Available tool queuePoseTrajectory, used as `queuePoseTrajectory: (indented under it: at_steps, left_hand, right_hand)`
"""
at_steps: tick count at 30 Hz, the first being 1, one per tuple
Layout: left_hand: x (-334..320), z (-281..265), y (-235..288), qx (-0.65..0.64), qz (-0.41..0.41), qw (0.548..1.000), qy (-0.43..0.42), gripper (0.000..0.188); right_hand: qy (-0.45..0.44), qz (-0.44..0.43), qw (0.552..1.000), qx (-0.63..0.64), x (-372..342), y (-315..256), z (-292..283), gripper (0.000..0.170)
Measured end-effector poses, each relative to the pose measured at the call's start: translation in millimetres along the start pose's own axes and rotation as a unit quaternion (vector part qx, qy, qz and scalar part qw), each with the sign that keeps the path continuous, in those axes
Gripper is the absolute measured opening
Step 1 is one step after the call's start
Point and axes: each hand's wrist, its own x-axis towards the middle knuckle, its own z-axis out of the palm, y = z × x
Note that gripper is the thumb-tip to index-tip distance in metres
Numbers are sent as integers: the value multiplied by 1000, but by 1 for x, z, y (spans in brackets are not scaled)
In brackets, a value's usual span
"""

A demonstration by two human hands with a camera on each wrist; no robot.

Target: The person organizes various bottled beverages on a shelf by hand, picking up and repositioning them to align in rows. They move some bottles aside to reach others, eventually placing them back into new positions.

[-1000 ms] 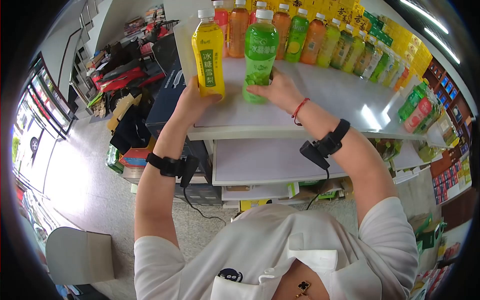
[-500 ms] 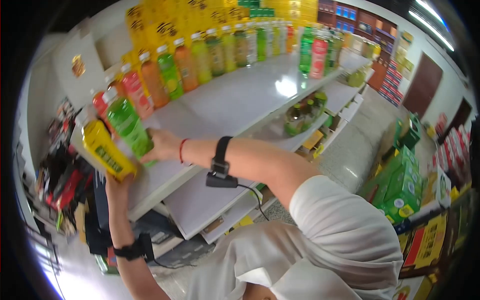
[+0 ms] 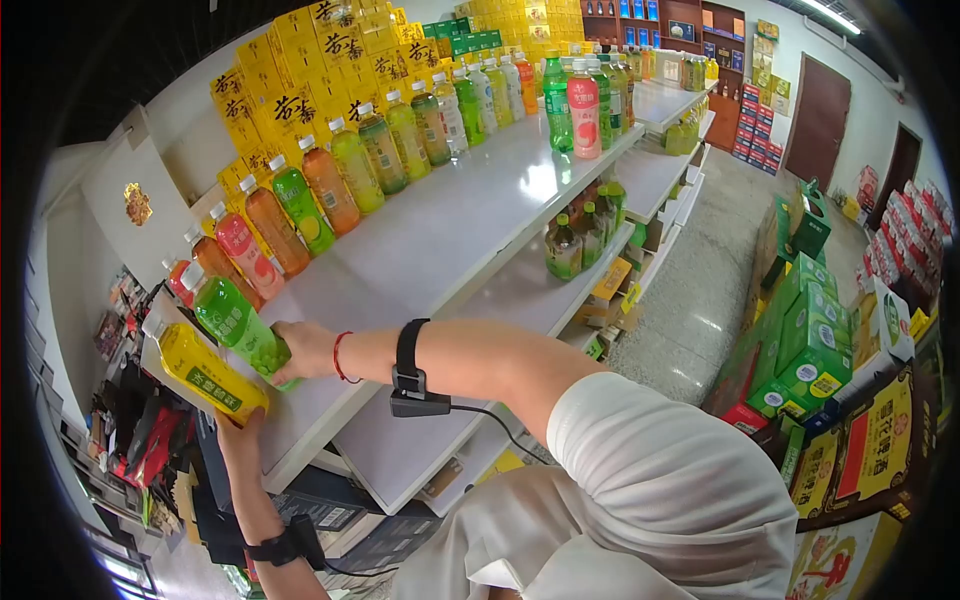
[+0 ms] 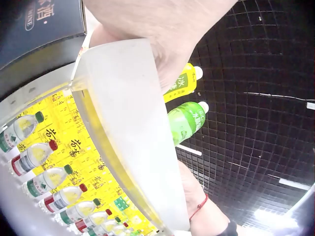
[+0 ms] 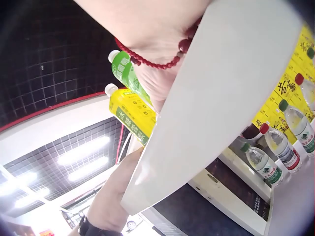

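At the left end of the white shelf (image 3: pixel 400 270), my left hand (image 3: pixel 241 430) holds a yellow drink bottle (image 3: pixel 206 372) low on its body. Right beside it, a green drink bottle (image 3: pixel 238 325) is gripped near its base by my right hand (image 3: pixel 306 350), which wears a red cord bracelet. Both bottles have white caps. In the left wrist view the shelf edge hides the lower part of the yellow bottle (image 4: pixel 183 82) and green bottle (image 4: pixel 188 120). The right wrist view shows the yellow bottle (image 5: pixel 129 110) in front of the green one (image 5: pixel 125 71).
Behind the held bottles runs a row of drink bottles (image 3: pixel 325 190) in several colours, backed by stacked yellow boxes (image 3: pixel 300 70). More bottles (image 3: pixel 583 110) stand farther right on the shelf. Dark bottles (image 3: pixel 565 247) sit on the level below. Green cartons (image 3: pixel 800 340) line the aisle's right side.
The head view has swung to the right, so the shelf and both bottles appear farther left and slanted. Both hands keep their hold on the same two bottles.
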Motion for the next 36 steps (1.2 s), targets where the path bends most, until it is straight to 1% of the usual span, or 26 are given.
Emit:
queuePoseTrajectory:
  at_steps: [3, 4, 6, 8, 9, 10, 11, 12, 13, 15, 17, 20, 24, 28, 30, 32, 36]
  left_hand:
    - [-1, 1, 3, 17, 6, 1000, 6, 56]
    - [1, 2, -2, 19, 1, 1000, 12, 56]
    - [10, 0, -21, -64, 65, 995, -33, 53]
    - [10, 0, -25, -42, 70, 996, -28, 50]
    - [6, 1, -16, 10, 58, 998, -10, 47]
    - [4, 2, -16, -19, 56, 998, -22, 47]
    - [6, 5, -22, -50, 71, 996, -10, 49]
    - [3, 3, -13, -48, 52, 997, 0, 51]
    - [0, 4, -5, -49, 35, 998, 6, 52]
    - [-8, 0, 20, 62, 0, 998, 23, 55]
    - [-4, -1, 13, 54, -6, 998, 26, 56]
    - [-5, -1, 15, 44, -9, 999, 17, 58]
    - [-5, -1, 13, 42, -18, 999, 12, 59]
    - [-5, -1, 14, 44, -20, 999, 10, 58]
    - [-5, -2, 13, 21, -11, 1000, 3, 57]
    - [-4, -1, 12, 20, -13, 1000, 2, 57]
    - [-2, 0, 8, 8, -15, 1000, 8, 55]
  right_hand:
    - [-4, -5, 1000, 12, -1, 0, 0, 74]
    - [-4, -15, 1000, -2, -1, 1, -2, 73]
    - [-11, -32, 999, 1, -2, -3, -3, 70]
    - [-19, -30, 999, 24, -1, -2, -4, 68]
    - [-28, -20, 999, -4, 1, 3, -3, 67]
    - [-30, -22, 998, -45, 3, 8, -4, 65]
    - [-29, -21, 999, -40, 0, 0, -8, 64]
    - [-23, -49, 997, -51, 3, 11, -5, 61]
    - [-38, -46, 998, -20, 3, 9, -7, 61]
    - [-64, -43, 997, 15, 2, -1, -8, 62]
    - [-62, -7, 998, 6, 1, -7, -10, 71]
    - [-68, -10, 998, 16, 1, -9, -9, 72]
    - [-67, 9, 998, 0, 0, -13, -11, 72]
    - [-62, -4, 998, 8, 1, -10, -9, 71]
    - [-63, -5, 998, 14, 1, -9, -8, 70]
    - [-40, -35, 998, -32, 2, -7, -6, 67]
    - [-44, -25, 998, -22, 4, -8, -6, 66]
